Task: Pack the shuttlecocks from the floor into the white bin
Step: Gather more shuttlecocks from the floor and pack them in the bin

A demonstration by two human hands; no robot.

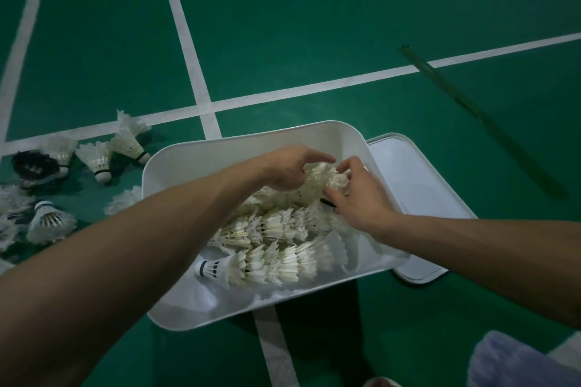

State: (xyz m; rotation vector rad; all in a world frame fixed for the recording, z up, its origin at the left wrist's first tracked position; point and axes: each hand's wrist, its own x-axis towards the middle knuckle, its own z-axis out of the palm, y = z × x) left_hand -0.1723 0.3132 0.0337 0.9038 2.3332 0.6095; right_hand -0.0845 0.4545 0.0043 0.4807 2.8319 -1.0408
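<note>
From the head camera, both my hands are over the far end of the white bin. My left hand has its fingers curled down round one side of a stack of shuttlecocks, index finger stretched along the top. My right hand pinches the other end of the same stack, thumb below and fingertips bent into the feathers. The stack sits just above the others already packed.

Inside the bin, nested rows of shuttlecocks lie on their sides; the nearest row ends in a cork with a black band. The bin rests on a green court floor crossed by white lines. A white lid lies flat just beside the bin on its right, partly tucked under it. To the left, loose shuttlecocks are scattered on the floor, a dark one among them. A long dark strip lies on the floor further right. The light is dim. Something pale and blurred shows at the bottom right; I cannot tell what it is.

My bare left forearm reaches in from the lower left across the bin, my right forearm comes in from the right edge, and the two hands meet nearly fingertip to fingertip
</note>
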